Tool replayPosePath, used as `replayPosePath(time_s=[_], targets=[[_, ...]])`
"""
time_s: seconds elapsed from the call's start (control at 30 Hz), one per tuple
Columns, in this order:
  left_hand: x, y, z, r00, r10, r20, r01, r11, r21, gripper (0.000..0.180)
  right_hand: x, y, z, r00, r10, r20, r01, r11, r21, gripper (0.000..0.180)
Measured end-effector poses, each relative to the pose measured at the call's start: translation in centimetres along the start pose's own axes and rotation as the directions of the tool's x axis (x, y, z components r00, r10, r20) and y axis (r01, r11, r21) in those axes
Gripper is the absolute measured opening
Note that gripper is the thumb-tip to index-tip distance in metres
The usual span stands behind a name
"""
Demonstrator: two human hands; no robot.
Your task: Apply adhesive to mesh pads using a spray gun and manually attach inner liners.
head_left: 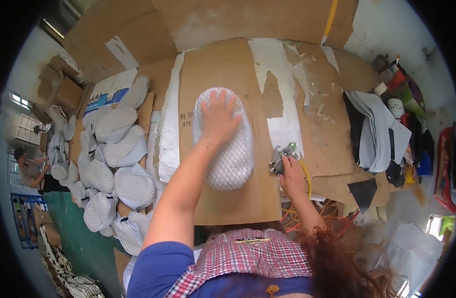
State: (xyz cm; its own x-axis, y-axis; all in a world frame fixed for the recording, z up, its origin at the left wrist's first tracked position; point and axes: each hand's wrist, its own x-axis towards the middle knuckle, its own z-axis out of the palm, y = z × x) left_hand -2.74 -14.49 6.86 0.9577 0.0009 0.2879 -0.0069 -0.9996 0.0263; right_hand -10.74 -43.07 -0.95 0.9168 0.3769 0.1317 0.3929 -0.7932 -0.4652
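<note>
On the cardboard-covered desk [228, 208], the left hand [219, 119] presses flat, its grip open, steadying the white mesh-patterned piece [233, 159]; the right hand [291, 176] has its grip closed around a spray gun [282, 156] alongside.

a heap of white mesh pads [113, 171] lay at the left, grey fabric sheets [374, 131] at the right, and a person [31, 171], perhaps seated, far left.
</note>
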Motion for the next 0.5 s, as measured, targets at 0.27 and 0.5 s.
replayPosePath(time_s=[0.27, 0.5], targets=[[-1.2, 0.4, -1.9, 0.961, -0.07, 0.267, 0.11, 0.984, -0.14, 0.065, -1.4, -1.5, -9.7, 1.0, -0.008, -0.024, 0.019, 0.883, 0.469, 0.064], [-11.6, 1.7, -2.4, 0.933, 0.059, 0.354, 0.033, 0.968, -0.248, 0.073, -6.0, -11.4, -22.3, 0.977, -0.066, 0.201, -0.14, 0.51, 0.849, 0.054]])
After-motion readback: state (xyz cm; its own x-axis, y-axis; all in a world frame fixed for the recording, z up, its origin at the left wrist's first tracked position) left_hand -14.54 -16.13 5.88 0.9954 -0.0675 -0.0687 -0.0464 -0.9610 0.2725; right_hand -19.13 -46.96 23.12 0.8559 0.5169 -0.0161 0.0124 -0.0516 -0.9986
